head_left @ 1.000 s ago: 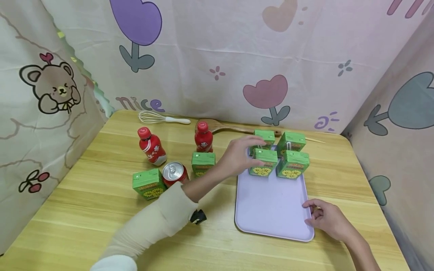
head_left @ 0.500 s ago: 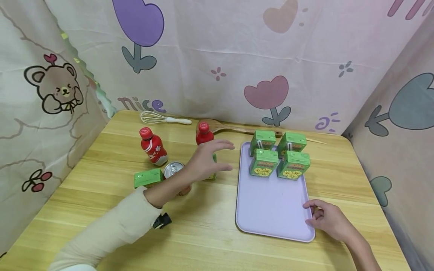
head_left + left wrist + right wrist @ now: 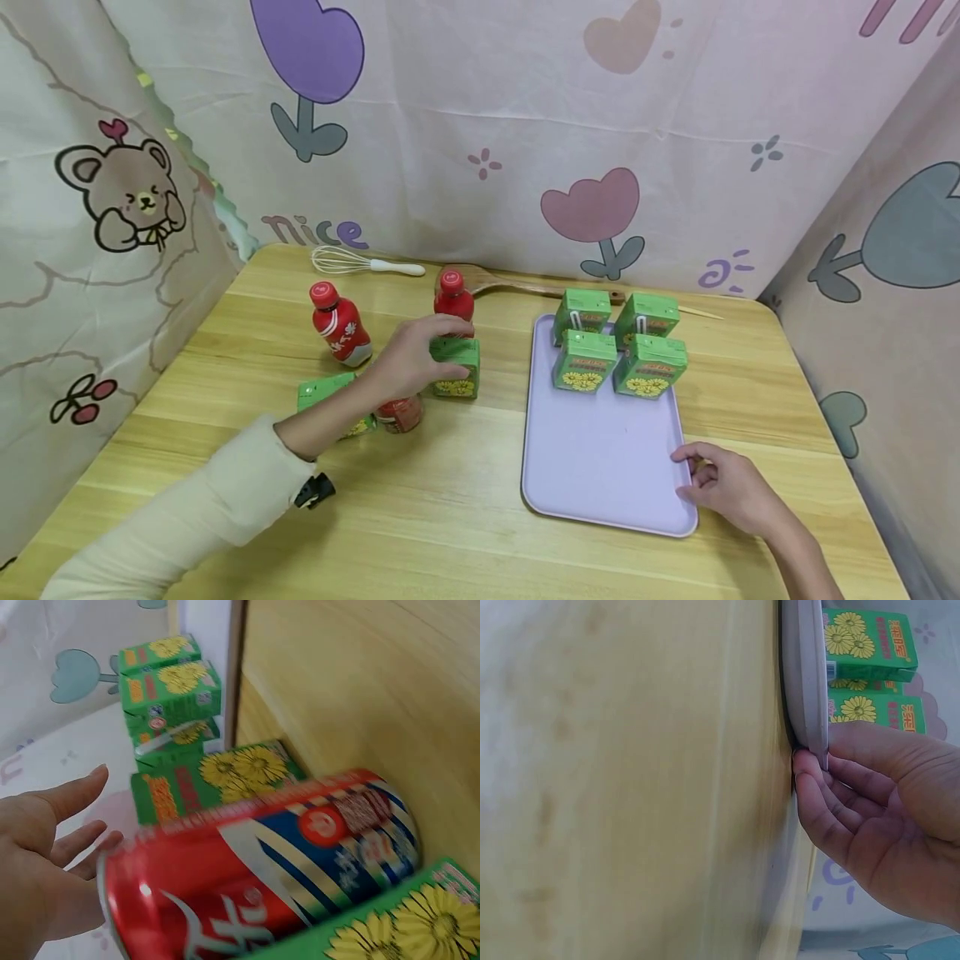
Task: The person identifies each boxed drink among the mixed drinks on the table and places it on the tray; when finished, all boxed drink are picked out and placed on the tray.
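Observation:
My left hand (image 3: 408, 358) hovers at a green drink carton (image 3: 463, 357) with yellow flowers, thumb and fingers spread at its top. In the left wrist view the same hand (image 3: 41, 862) shows spread fingers holding nothing. A red drink can (image 3: 247, 877) stands just below that wrist, with another green carton (image 3: 318, 390) beside it, partly hidden by the forearm. My right hand (image 3: 727, 487) pinches the right rim of a lilac tray (image 3: 600, 467), thumb above and fingers under the edge in the right wrist view. Several green cartons (image 3: 585, 362) stand in two rows at the tray's far end.
Two red bottles stand behind the can: one left (image 3: 341, 329), one (image 3: 453, 304) right behind the middle carton. A white whisk (image 3: 375, 264) and a wooden spatula (image 3: 510, 285) lie along the table's back edge. Printed cloth (image 3: 465, 108) hangs around the wooden table (image 3: 465, 517).
My left hand has let go of a carton on the tray and moved left to the carton by the can. The right hand has stayed at the tray's rim.

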Tool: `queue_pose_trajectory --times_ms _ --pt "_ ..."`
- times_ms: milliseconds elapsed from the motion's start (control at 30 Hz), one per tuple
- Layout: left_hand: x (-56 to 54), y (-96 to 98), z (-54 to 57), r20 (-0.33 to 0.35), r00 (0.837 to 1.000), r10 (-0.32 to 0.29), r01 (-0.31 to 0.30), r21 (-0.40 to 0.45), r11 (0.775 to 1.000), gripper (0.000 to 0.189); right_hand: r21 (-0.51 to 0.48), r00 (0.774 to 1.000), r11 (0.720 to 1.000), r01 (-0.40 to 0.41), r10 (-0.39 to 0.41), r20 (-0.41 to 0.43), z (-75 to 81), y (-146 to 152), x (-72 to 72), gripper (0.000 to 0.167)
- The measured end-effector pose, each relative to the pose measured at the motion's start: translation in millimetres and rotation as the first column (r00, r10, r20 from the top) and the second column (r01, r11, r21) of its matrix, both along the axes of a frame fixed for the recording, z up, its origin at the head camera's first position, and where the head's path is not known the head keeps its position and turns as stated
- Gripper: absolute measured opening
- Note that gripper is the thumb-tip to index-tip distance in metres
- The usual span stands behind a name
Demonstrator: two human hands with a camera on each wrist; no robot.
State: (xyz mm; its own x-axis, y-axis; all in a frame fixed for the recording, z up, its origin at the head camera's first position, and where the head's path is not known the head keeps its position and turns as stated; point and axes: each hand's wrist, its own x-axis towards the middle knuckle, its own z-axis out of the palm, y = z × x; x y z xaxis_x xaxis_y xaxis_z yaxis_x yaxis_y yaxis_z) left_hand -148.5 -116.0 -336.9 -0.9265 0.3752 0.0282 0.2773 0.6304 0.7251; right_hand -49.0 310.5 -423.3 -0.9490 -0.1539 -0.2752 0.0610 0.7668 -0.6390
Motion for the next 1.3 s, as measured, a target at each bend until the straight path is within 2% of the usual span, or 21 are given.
queue_pose_trajectory --times_ms 200,433,700,1033,1300 --pt "-4.2 -8.2 -5.7 0.019 1.000 0.008 -0.008 -0.030 1.000 0.055 0.001 1.000 1.000 -0.005 0.005 0.004 1.1 0 0.0 0.040" --pt "-9.3 -5.9 -8.3 0.078 0.997 0.017 -0.011 -0.075 0.997 0.053 0.011 1.000 1.000 0.006 -0.006 0.015 2.0 -1 -1.2 0.039" --pt "-11.8 -5.6 -5.9 0.140 0.989 0.038 -0.025 -0.095 0.995 0.050 0.006 1.000 1.000 -0.001 0.001 0.010 1.8 0 -0.3 0.040" --pt "-11.3 -4.8 -4.3 0.113 0.993 0.029 -0.018 -0.097 0.995 0.049 -0.003 0.999 1.000 0.013 -0.013 0.041 1.5 0 -1.2 0.040" --pt "-12.8 -5.0 -2.5 0.099 0.995 0.020 -0.011 -0.094 0.996 0.049 0.016 0.999 1.000 0.016 -0.016 0.031 1.0 0 -1.0 0.041"
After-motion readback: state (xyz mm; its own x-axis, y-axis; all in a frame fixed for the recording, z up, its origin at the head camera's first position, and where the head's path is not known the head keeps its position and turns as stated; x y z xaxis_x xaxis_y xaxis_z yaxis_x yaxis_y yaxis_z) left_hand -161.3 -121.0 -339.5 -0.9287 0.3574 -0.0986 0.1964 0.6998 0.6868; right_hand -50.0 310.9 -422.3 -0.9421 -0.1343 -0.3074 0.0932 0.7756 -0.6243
